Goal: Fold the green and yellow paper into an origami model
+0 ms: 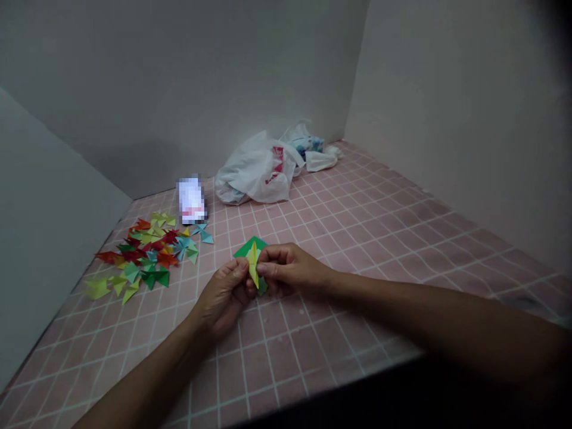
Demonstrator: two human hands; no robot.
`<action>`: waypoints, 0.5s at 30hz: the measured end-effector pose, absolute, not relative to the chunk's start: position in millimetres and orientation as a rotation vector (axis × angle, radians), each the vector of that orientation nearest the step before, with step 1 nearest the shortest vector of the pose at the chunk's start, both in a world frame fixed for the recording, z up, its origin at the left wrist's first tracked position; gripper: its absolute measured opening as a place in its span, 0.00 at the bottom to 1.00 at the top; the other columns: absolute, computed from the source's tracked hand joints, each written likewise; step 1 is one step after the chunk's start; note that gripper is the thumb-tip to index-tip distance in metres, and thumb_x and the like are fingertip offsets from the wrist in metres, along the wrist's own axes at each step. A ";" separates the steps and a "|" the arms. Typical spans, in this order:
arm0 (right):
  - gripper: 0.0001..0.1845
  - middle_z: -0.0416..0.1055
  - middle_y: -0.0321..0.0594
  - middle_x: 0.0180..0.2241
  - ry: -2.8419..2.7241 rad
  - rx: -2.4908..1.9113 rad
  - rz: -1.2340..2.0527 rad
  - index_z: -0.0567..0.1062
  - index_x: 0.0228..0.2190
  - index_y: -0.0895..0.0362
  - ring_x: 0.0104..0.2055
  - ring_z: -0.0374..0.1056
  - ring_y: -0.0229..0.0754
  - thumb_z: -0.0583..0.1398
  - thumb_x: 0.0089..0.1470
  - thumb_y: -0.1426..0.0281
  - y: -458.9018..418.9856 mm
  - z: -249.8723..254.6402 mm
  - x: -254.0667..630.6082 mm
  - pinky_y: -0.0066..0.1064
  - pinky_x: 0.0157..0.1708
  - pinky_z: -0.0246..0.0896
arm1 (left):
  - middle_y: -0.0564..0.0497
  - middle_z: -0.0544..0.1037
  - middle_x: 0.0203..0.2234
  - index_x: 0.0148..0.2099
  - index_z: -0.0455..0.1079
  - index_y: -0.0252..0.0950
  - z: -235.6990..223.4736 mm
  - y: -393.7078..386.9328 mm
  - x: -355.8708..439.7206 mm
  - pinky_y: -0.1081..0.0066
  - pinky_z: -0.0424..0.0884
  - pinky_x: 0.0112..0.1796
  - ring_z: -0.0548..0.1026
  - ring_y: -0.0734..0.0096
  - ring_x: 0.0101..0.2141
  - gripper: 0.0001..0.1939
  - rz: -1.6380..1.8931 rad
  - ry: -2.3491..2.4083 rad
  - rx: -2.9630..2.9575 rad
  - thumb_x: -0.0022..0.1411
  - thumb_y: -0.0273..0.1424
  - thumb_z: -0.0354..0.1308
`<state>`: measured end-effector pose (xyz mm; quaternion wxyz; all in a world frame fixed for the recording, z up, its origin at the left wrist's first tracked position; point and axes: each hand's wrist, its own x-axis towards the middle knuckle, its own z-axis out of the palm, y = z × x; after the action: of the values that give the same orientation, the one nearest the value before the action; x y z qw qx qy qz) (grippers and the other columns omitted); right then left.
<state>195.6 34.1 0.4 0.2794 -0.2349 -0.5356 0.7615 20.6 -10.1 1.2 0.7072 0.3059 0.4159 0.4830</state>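
Note:
A small folded yellow paper piece (253,271) stands upright between my two hands, above the table. My left hand (229,290) pinches its left side between thumb and fingers. From the right, my right hand (286,269) grips the other side with thumb and forefinger. Beneath and behind them lies green paper (250,245), partly hidden by the fingers. To the left of my hands is a loose heap of folded paper pieces (154,244) in red, yellow, green, orange and light blue.
A pink table with a white grid (357,214) fills the corner between pale walls. A lit phone (191,199), its screen blurred out, leans behind the paper heap. White plastic bags (259,170) and a blue patterned bundle (308,145) lie at the back. The table's front edge runs below my right forearm.

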 end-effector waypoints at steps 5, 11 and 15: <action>0.20 0.66 0.28 0.18 -1.464 -0.612 2.015 0.70 0.28 0.58 0.18 0.60 0.29 0.68 0.51 0.55 33.9 1.4 195.9 0.21 0.18 0.54 | 0.51 0.73 0.26 0.34 0.74 0.33 1.2 -10.4 20.2 0.74 0.70 0.31 0.71 0.75 0.27 0.09 1.088 0.940 0.644 0.59 0.33 0.68; 0.19 0.66 0.27 0.19 -1.504 -0.589 2.014 0.69 0.28 0.57 0.19 0.61 0.29 0.69 0.50 0.57 34.4 2.7 196.2 0.22 0.19 0.57 | 0.50 0.73 0.26 0.35 0.75 0.33 1.8 -10.4 20.1 0.72 0.69 0.30 0.71 0.74 0.27 0.08 1.060 0.926 0.681 0.59 0.32 0.68; 0.19 0.66 0.28 0.19 -1.496 -0.578 2.025 0.69 0.28 0.57 0.18 0.61 0.29 0.68 0.50 0.57 35.0 1.2 196.1 0.22 0.19 0.56 | 0.49 0.74 0.26 0.37 0.75 0.33 2.2 -10.2 20.6 0.71 0.69 0.30 0.71 0.71 0.28 0.08 1.042 0.909 0.681 0.59 0.33 0.68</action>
<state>196.1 35.0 1.2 0.2757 -0.2152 -0.5567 0.7534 20.6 -10.2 2.2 0.7173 0.3078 0.4109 0.4710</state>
